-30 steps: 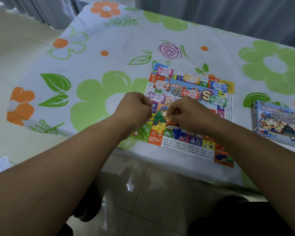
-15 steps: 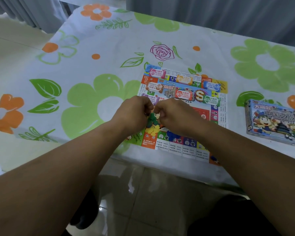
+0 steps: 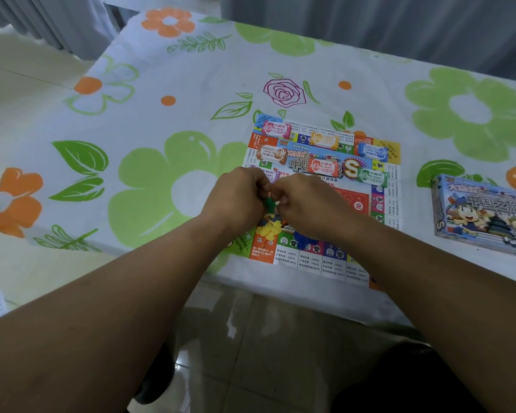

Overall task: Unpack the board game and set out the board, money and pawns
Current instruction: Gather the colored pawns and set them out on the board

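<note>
The colourful paper game board [image 3: 382,210] lies flat near the table's front edge. Several small stacks of play money lie on its far half, among them a pink stack [image 3: 276,129], a red stack [image 3: 323,167] and a blue stack [image 3: 373,151]. My left hand [image 3: 239,201] and my right hand [image 3: 304,207] meet over the board's left part, both pinching a small green plastic piece [image 3: 270,205] between the fingertips. Just below them yellow pieces [image 3: 270,229] and blue pieces [image 3: 303,242] lie on the board, partly hidden by my right hand.
The blue game box [image 3: 486,214] lies on the table to the right of the board. A flowered tablecloth [image 3: 149,162] covers the table. Grey curtains hang behind it, and tiled floor shows to the left and below the front edge.
My two hands came together over the board's left part and now hold a green piece between them. The camera view shifted slightly.
</note>
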A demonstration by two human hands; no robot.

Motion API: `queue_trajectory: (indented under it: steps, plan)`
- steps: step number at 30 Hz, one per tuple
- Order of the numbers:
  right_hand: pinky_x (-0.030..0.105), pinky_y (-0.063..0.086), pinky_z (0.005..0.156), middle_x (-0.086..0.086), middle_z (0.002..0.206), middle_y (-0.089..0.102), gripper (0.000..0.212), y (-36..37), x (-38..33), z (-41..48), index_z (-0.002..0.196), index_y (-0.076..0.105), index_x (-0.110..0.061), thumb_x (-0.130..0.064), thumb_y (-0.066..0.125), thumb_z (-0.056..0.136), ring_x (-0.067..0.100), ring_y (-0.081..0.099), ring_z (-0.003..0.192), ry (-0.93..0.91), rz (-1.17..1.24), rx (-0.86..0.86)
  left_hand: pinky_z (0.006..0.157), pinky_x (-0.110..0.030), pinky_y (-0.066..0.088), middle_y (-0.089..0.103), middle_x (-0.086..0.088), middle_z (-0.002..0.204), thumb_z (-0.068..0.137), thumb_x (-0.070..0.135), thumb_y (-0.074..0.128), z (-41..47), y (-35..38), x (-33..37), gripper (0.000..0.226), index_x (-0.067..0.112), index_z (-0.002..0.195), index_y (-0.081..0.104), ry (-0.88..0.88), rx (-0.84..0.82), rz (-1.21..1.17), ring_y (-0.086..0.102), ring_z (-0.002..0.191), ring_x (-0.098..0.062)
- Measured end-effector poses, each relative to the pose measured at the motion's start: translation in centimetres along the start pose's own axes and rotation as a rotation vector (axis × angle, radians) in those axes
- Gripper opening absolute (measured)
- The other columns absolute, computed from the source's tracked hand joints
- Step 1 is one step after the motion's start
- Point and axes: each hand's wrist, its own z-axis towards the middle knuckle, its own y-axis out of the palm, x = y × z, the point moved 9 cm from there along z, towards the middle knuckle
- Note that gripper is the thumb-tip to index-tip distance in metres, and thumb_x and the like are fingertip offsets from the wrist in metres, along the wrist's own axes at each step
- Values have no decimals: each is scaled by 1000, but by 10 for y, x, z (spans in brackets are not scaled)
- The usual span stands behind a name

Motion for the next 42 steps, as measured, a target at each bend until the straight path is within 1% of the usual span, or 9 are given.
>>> queue_trajectory:
  steps: [8,13,16,19,24,28,32,36,42]
  plan:
    - [40,55,77,5,99,68,16,-9,7,2,104,69,-17,-10,59,94,23,63,89,40,80,54,73,-27,55,71,6,86,79,0,68,2,-1,-4,23,20,90,70,-42,26,-47,66,82,-14]
    - [35,52,82,4,110,68,17,-40,24,2,103,72,-14,-6,60,92,24,64,101,124,167,118,75,-30,57,70,9,85,78,-1,66,1,-4,-4,24,20,89,69,-49,35,-82,66,83,-12]
    - [40,55,84,2,102,67,20,-45,37,-1,102,72,-17,-5,61,91,21,64,96,144,153,80,71,-27,56,69,11,86,76,-1,68,3,-6,2,26,20,92,69,-40,53,-120,66,84,-9]
    - [41,55,84,2,106,68,23,-46,46,-7,103,70,-22,-5,62,90,20,64,97,154,107,20,68,-22,53,70,12,89,75,2,73,4,2,17,31,22,98,67,0,13,-127,65,82,-6]
    - [41,55,82,1,107,65,32,-37,44,-18,115,66,-20,-12,70,85,21,62,95,120,-36,-58,70,-24,53,68,8,94,74,10,79,5,25,39,45,21,114,61,84,-86,-44,66,83,-11]
    - [44,55,83,2,110,64,37,-26,43,-20,119,62,-18,-23,73,84,24,62,98,109,-124,-100,80,-35,55,70,1,99,78,20,78,7,35,46,42,18,116,61,118,-95,64,65,87,-18]
    - [37,54,72,6,100,64,25,-22,39,-19,107,64,-14,-28,69,88,25,62,87,83,-180,-74,81,-37,55,70,-1,100,76,18,79,9,37,47,41,18,113,61,121,-85,106,65,90,-20]
    - [31,43,59,4,89,60,20,-20,38,-18,96,63,-15,-31,69,87,24,60,78,77,-193,-32,81,-39,56,71,-1,98,76,14,78,10,37,48,38,18,109,61,116,-75,100,65,88,-20]
    - [41,58,72,4,90,67,17,-17,39,-15,102,70,-15,-20,70,87,23,65,79,53,-131,-14,81,-39,57,71,-1,96,75,10,79,11,37,45,42,18,112,62,92,-74,71,67,87,-19]
